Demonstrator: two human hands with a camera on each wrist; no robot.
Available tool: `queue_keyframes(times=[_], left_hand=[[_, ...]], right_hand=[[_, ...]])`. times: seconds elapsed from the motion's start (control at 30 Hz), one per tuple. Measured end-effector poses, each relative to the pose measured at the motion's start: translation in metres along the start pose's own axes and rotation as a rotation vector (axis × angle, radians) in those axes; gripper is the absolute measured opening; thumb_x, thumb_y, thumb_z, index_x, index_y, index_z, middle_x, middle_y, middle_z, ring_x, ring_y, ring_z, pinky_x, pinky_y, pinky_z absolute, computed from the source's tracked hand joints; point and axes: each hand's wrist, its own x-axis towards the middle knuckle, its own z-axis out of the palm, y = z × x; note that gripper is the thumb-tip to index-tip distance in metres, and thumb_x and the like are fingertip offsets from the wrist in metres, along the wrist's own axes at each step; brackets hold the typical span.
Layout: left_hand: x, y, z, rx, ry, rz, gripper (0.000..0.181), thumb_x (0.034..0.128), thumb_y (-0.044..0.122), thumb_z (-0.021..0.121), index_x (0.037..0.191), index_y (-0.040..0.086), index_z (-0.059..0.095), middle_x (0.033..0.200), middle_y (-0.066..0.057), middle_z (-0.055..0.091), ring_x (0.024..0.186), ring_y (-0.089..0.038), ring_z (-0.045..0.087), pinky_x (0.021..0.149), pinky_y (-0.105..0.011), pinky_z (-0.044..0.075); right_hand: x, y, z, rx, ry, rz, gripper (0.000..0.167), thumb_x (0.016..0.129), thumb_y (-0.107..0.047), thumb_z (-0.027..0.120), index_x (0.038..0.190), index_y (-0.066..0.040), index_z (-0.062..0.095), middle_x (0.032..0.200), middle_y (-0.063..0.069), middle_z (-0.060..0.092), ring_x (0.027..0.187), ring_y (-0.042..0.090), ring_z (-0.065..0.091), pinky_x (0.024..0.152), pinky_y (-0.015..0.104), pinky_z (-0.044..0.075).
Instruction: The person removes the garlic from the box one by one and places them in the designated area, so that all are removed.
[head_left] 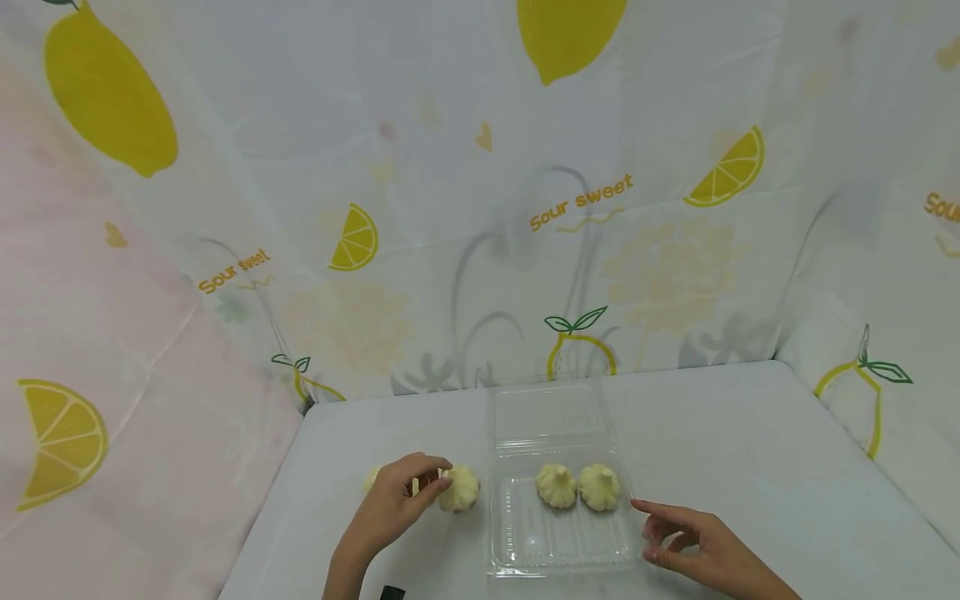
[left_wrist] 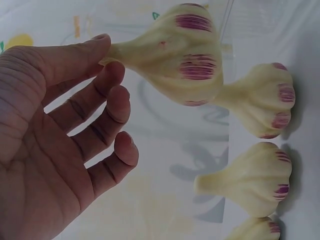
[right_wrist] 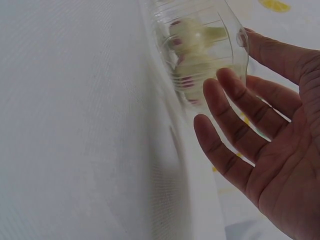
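Note:
By its stem, my left hand [head_left: 393,504] pinches a garlic bulb [left_wrist: 182,55], cream-coloured with purple streaks, between thumb and fingertips. It hangs left of an open clear plastic clamshell box [head_left: 525,533]. Past it, the left wrist view shows another garlic bulb [left_wrist: 262,100], a second garlic bulb [left_wrist: 247,177] and part of one more at the lower edge. Inside the box's right half, two bulbs stand side by side, a left garlic bulb [head_left: 557,487] and a right garlic bulb [head_left: 600,488]. Fingers loosely bent, my right hand [head_left: 701,542] is at the box's right rim with a fingertip against it.
The box's lid [head_left: 551,414] lies folded back toward the rear of the white table [head_left: 712,433]. A lemon-printed cloth [head_left: 450,167] hangs behind and at both sides. A small black object [head_left: 392,592] shows at the front edge near my left wrist.

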Motion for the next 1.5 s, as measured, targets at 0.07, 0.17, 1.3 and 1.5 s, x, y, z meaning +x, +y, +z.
queue_keyframes(times=[0.07,0.17,1.3,1.5], left_hand=[[-0.002,-0.002,-0.001,-0.002,-0.005,0.009,0.014,0.0904,0.018,0.073,0.104,0.016,0.072,0.080,0.014,0.059,0.067,-0.005,0.053,0.054,-0.023,0.047],[-0.005,-0.004,-0.002,-0.001,-0.015,0.023,0.014,0.0901,0.017,0.073,0.104,0.015,0.072,0.080,0.015,0.058,0.066,-0.004,0.053,0.054,-0.023,0.047],[-0.021,-0.028,0.012,-0.064,-0.114,0.046,0.013,0.0899,0.016,0.074,0.101,0.011,0.072,0.082,0.010,0.064,0.069,-0.003,0.055,0.058,-0.024,0.049],[-0.023,-0.028,0.013,-0.067,-0.135,0.010,0.013,0.0896,0.018,0.074,0.101,0.011,0.072,0.083,0.010,0.064,0.070,-0.004,0.056,0.060,-0.025,0.049]], right_hand=[[0.000,0.000,0.000,-0.003,0.002,-0.003,0.052,0.092,-0.002,0.068,0.141,0.001,0.050,0.097,0.008,0.064,0.087,0.007,0.064,0.066,0.031,0.056],[-0.001,0.000,0.000,-0.005,0.003,-0.002,0.052,0.092,-0.002,0.068,0.141,0.001,0.050,0.097,0.008,0.064,0.087,0.007,0.064,0.066,0.031,0.056],[0.000,0.000,0.000,-0.015,0.012,-0.021,0.055,0.090,0.001,0.069,0.141,0.000,0.051,0.098,0.006,0.065,0.088,0.006,0.064,0.066,0.031,0.056],[-0.001,0.002,0.001,-0.015,0.012,-0.014,0.055,0.089,0.002,0.069,0.141,0.001,0.050,0.097,0.006,0.066,0.088,0.005,0.064,0.066,0.031,0.056]])
